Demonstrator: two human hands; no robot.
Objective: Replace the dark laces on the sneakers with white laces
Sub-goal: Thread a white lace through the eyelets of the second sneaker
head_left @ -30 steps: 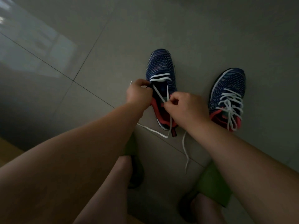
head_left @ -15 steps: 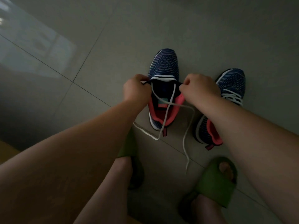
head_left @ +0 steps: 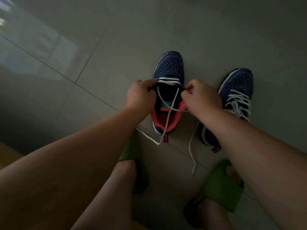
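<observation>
We hold the left sneaker (head_left: 168,90) open at its eyelet edges, both hands at work on the grey tiled floor (head_left: 116,47).

Our left hand (head_left: 140,95) grips the left eyelet edge with curled fingers; our right hand (head_left: 200,97) pinches the right edge. The white lace (head_left: 167,117) runs through the lowest eyelets only, its two ends crossing over the tongue and trailing onto the floor. The right sneaker (head_left: 235,90), just beside our right wrist, is fully laced in white. Green slippers (head_left: 222,185) sit on our feet below.

Bare floor (head_left: 116,55) left; laced sneaker (head_left: 235,90) crowds the right.
</observation>
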